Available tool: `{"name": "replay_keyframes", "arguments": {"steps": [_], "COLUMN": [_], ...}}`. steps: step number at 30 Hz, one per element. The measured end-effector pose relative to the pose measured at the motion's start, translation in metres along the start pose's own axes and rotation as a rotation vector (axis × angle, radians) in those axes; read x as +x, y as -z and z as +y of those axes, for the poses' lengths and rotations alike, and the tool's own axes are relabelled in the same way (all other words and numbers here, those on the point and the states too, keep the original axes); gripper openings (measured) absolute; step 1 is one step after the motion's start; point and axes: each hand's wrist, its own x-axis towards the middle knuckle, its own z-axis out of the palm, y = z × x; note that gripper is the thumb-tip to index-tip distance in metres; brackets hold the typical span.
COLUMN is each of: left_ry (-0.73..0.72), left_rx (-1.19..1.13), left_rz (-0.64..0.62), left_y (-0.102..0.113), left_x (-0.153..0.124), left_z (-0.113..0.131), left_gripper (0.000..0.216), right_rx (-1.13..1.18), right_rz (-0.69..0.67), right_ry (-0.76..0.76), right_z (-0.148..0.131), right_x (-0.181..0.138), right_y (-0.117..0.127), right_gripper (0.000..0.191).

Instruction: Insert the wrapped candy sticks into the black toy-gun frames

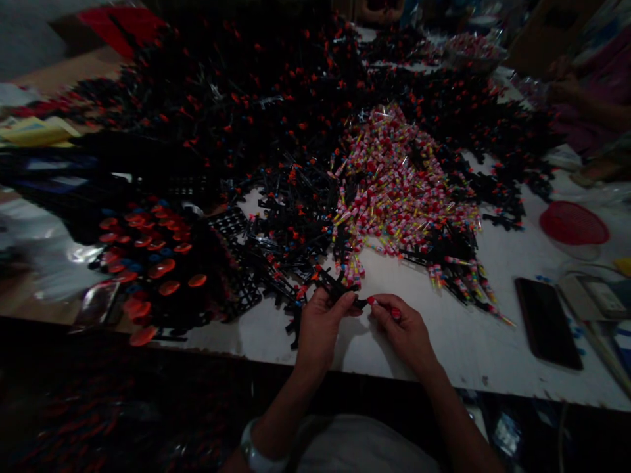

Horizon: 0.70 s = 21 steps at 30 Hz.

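My left hand (321,323) is closed around a small black plastic toy piece (340,289) just above the white table's near edge. My right hand (401,326) pinches a small red-and-white wrapped candy (374,301) against the end of that black piece. Both hands meet in front of me. Behind them lies a large heap of pink, red and yellow wrapped candies (404,190) and a wide pile of black plastic pieces with orange tips (276,118).
A stack of black trays with orange discs (152,263) sits at the left. A dark phone (547,322) lies at the right, near a red mesh bowl (574,225). Another person's arm (586,98) rests at the far right. The white table (453,341) shows near the front edge.
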Motion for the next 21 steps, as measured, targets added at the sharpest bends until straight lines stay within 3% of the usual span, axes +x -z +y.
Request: {"name": "replay_keyframes", "arguments": {"steps": [12,18,21], "left_ry": [-0.158,-0.144,-0.163], "left_rx": [0.14,0.099,0.136], "left_rz": [0.117,0.049,0.055], "left_y": [-0.0015,0.0019,0.0038], "left_x": [-0.0042,-0.0048,-0.0045], "left_z": [-0.0057,-0.0069,-0.0067], "left_gripper": [0.023,0.021,0.018], "right_rx": [-0.275,-0.059,0.001], "right_rz": [0.059,-0.046,-0.07], "right_ry": [0.283,0.034,0.004], "right_z": [0.0063,0.0017,0.001], "right_x": [0.0029,0.0022,0.0007], "right_y": [-0.0061,-0.004,-0.0062], "right_gripper": [0.02,0.023,0.024]}}
